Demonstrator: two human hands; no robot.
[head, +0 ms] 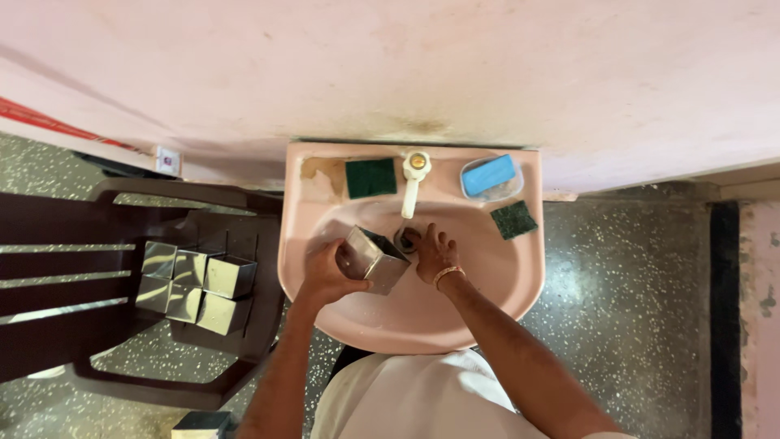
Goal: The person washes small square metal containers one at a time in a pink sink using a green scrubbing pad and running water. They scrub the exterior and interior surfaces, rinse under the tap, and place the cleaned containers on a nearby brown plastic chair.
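Over the pink washbasin (520,284), the left hand (323,275) grasps one square steel container (373,258), tilted, mouth pointing up-right toward the loosely curled right hand (435,254); six more containers (195,286) sit on a chair (97,244).

Steel square containers: seven in plain view — one (374,258) over the basin, six (195,286) grouped on the chair seat in two rows of three; an eighth similar item (203,423) shows partly at the bottom edge, kind uncertain. Scrub pads, green: two — one (370,177) on the sink's back ledge left of the tap, one (513,219) on the right rim. Soap bar, blue: one (488,175), lying in one clear dish (508,192). Tap, white: one (415,180). Sink, pink: one (520,276). Chair, dark brown plastic: one (122,358). Hands: two — left hand (325,272), right hand (435,254). Wrist bangle: one (446,274).
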